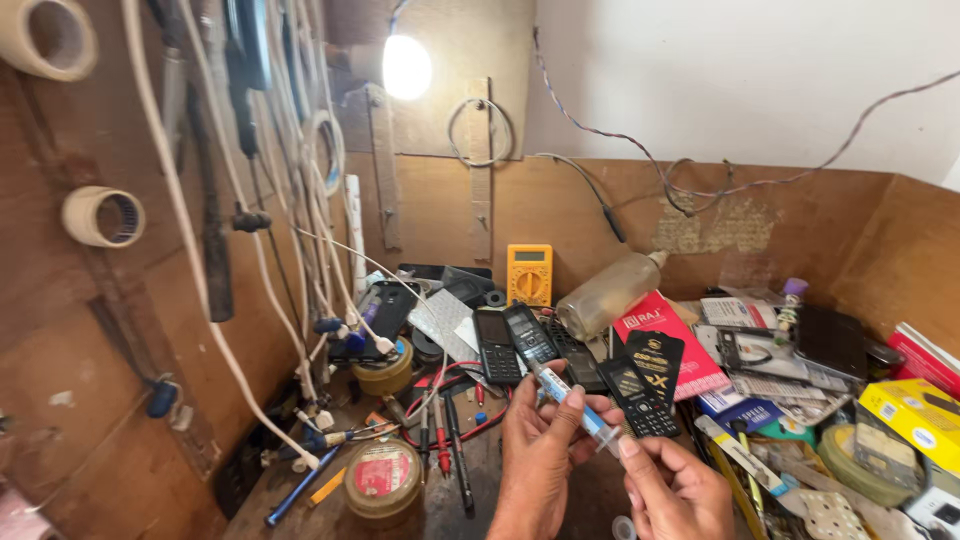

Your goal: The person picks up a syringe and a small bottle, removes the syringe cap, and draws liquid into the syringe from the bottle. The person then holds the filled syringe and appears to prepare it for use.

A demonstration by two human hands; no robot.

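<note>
White cables hang on the left wall above a round tin on the table. Left hand, fingers closed around a clear syringe, holds it angled above the table. Right hand pinches the syringe's lower end. Black phones and a yellow multimeter lie behind; a yellow box sits far right.

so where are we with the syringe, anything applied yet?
Done: nothing visibly applied. In hand: left hand holds the clear syringe by its barrel, right hand at its plunger end, tip aimed up-left. Left: the black phones behind lie untouched on the bench.
</note>
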